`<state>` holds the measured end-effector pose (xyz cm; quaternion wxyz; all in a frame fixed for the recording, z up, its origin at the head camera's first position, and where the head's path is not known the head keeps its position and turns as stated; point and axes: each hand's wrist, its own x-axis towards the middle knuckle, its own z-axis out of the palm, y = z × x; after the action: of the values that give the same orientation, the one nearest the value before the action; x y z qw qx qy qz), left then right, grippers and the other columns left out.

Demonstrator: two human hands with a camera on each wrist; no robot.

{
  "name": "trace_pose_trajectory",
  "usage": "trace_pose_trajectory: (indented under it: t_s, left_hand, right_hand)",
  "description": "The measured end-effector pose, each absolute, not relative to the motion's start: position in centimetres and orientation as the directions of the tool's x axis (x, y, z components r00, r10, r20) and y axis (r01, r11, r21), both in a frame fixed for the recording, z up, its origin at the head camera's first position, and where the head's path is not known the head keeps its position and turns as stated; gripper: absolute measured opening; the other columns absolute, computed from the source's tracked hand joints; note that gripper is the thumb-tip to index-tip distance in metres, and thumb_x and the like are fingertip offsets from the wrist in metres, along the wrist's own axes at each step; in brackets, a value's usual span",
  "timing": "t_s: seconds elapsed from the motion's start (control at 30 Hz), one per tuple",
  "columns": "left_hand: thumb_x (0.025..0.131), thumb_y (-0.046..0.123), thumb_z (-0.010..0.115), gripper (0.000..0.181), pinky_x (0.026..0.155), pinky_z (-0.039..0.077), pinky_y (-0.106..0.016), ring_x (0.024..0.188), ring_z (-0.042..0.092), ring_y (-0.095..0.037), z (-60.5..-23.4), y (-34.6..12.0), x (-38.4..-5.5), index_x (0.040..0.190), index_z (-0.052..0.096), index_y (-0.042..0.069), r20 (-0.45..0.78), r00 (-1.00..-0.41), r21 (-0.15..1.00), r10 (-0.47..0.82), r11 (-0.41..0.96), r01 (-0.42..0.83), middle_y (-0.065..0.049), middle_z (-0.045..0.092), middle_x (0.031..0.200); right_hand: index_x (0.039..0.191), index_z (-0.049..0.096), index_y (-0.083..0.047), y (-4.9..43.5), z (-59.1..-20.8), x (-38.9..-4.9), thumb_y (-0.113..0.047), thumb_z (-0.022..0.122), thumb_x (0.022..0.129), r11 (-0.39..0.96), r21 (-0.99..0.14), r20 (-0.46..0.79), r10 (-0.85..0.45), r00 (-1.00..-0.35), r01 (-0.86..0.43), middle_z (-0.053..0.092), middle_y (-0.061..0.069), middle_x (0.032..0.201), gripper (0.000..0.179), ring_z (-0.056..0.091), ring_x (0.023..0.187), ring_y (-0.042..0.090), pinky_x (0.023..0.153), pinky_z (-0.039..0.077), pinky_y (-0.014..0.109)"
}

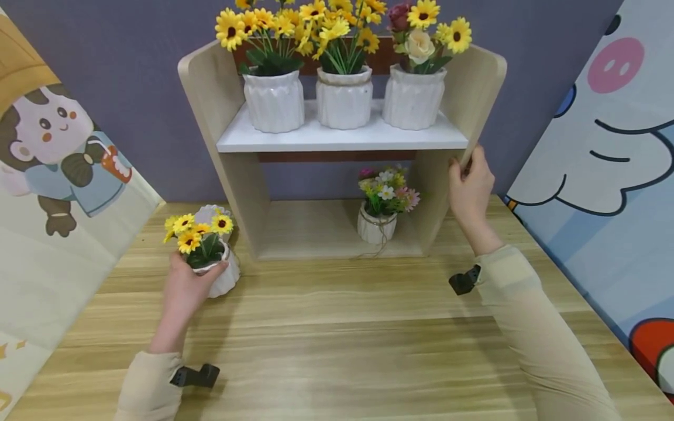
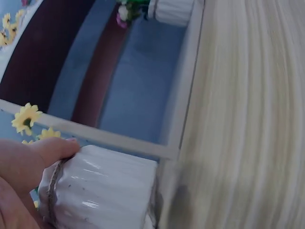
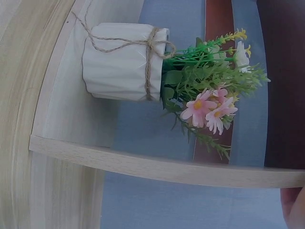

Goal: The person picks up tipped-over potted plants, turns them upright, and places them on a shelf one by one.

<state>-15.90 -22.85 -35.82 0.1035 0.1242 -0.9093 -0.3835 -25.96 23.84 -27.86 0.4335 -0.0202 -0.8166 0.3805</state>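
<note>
On the left of the table, my left hand (image 1: 191, 282) grips a white ribbed flowerpot (image 1: 225, 276) of small yellow sunflowers (image 1: 193, 233) by its rim. The pot tilts a little in the head view. The left wrist view shows the thumb (image 2: 59, 149) at the rim, over a twine band; the other fingers are mostly hidden. My right hand (image 1: 472, 186) holds the right side panel of a wooden two-tier shelf (image 1: 484, 88), just below the upper board's height. In the right wrist view only a bit of that hand (image 3: 296, 210) appears, at the panel's edge.
Three white pots (image 1: 344, 99) of yellow and mixed flowers stand on the upper board (image 1: 342, 140). A smaller twine-tied pot (image 1: 376, 227) with pink and white flowers is on the lower level, right side. Another whitish object (image 1: 210, 211) shows behind the held flowers, beside the shelf.
</note>
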Motion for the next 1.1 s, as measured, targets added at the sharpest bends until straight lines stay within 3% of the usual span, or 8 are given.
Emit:
trace_pose_trajectory:
  t_s: [0.37, 0.53, 1.1]
  left_hand:
    - [0.077, 0.045, 0.067, 0.101, 0.099, 0.032, -0.057, 0.123, 0.034, -0.048, -34.4, -19.9, -15.3, 0.139, 0.008, -0.009, 0.022, -0.996, 0.729, -0.089, 0.683, -0.045, -0.037, 0.03, 0.135]
    - [0.077, 0.045, 0.067, 0.102, 0.101, 0.03, -0.056, 0.125, 0.032, -0.047, -34.8, -18.1, -16.0, 0.141, 0.005, -0.005, -0.004, -1.0, 0.737, -0.03, 0.676, -0.023, -0.036, 0.029, 0.137]
    - [0.073, 0.035, 0.074, 0.089, 0.097, 0.039, -0.05, 0.117, 0.045, -0.04, -36.7, -11.3, -19.8, 0.134, 0.021, -0.004, 0.093, -0.996, 0.797, -0.005, 0.6, 0.072, -0.028, 0.043, 0.128]
  right_hand:
    - [0.108, 0.052, -0.001, 23.9, -27.9, -25.9, -0.023, 0.05, 0.09, 0.709, -0.64, 0.693, 0.367, -0.62, -0.295, 0.061, 0.017, 0.096, 0.029, 0.058, 0.08, 0.023, 0.066, 0.041, 0.025]
    - [0.109, 0.052, -0.001, 24.0, -28.0, -25.9, -0.023, 0.05, 0.09, 0.707, -0.641, 0.692, 0.365, -0.623, -0.297, 0.061, 0.018, 0.098, 0.029, 0.058, 0.082, 0.025, 0.068, 0.044, 0.029]
    - [0.109, 0.052, 0.0, 23.9, -27.9, -26.0, -0.023, 0.05, 0.09, 0.702, -0.643, 0.693, 0.361, -0.624, -0.308, 0.061, 0.02, 0.1, 0.029, 0.06, 0.086, 0.027, 0.072, 0.049, 0.037]
